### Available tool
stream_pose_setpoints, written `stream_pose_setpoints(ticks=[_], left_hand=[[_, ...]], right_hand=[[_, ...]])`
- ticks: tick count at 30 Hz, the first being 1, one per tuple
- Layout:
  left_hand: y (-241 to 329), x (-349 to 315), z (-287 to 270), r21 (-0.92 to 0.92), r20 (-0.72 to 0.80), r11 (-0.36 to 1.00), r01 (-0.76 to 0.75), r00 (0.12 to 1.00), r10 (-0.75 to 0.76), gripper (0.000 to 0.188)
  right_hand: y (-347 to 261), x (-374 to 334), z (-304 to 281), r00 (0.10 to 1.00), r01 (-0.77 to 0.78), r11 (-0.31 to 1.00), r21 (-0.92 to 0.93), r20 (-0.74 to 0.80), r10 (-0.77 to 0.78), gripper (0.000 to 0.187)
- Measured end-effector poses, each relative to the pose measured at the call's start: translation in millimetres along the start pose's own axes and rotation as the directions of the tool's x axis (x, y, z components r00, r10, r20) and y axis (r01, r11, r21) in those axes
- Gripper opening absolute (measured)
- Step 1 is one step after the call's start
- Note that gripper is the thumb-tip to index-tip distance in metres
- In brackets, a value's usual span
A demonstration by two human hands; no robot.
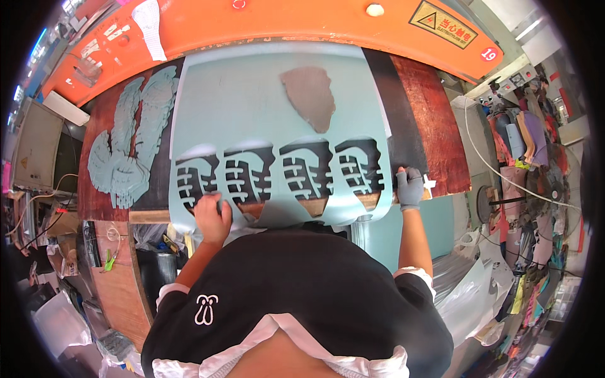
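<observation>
A pale blue-green sheet [233, 94] lies across the dark work board and droops over its front edge. Along its near side runs a row of several cut-out openings, with curved, ribbed strips inside them. My left hand [213, 217] is closed at the near left part of the sheet, fingers curled over its edge beside the leftmost opening. My right hand [409, 187], in a grey glove with bare fingertips, is closed at the board's front edge, just right of the sheet; what it grips is hidden. A brown-grey flat piece [310, 97] with an irregular outline rests on the sheet.
Stacked blue-green cut pieces [129, 142] lie on the board at the left. An orange machine beam [265, 22] spans the far side. A white cross-shaped mark [429, 186] sits right of my glove. Clear plastic wrapping [472, 277] and a hanging white cable [485, 160] are at the right.
</observation>
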State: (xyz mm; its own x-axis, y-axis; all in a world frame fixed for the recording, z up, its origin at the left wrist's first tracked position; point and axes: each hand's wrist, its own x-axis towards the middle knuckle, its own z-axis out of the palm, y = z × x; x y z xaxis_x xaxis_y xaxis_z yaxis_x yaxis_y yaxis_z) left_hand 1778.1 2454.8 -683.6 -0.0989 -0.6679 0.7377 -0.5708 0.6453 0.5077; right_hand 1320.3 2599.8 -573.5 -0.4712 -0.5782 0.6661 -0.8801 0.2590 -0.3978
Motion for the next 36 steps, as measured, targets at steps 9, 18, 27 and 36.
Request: stream_pose_setpoints(ticks=[9, 18, 27, 36], left_hand=[[72.2, 60.1, 15.4, -0.319, 0.179, 0.947, -0.042, 0.978, 0.104, 0.026], [89.2, 85.1, 104.7, 0.002, 0.398, 0.98, -0.197, 0.9, 0.18, 0.043], [91.7, 89.0, 101.2, -0.02, 0.375, 0.976, -0.219, 0.903, 0.21, 0.041], [93.3, 91.3, 103.9, -0.001, 0.378, 0.972, -0.235, 0.9, 0.218, 0.041]], right_hand=[[-170.1, 39.8, 83.9, 0.853, 0.395, 0.918, 0.016, 0.365, -0.373, 0.078], [-196.5, 44.0, 88.3, 0.817, 0.222, 0.973, -0.071, 0.558, -0.145, 0.082], [-124.6, 84.0, 41.6, 0.926, 0.065, 0.986, 0.151, 0.359, -0.116, 0.076], [-105.9, 85.5, 42.5, 0.891, 0.229, 0.941, -0.25, 0.443, -0.099, 0.078]])
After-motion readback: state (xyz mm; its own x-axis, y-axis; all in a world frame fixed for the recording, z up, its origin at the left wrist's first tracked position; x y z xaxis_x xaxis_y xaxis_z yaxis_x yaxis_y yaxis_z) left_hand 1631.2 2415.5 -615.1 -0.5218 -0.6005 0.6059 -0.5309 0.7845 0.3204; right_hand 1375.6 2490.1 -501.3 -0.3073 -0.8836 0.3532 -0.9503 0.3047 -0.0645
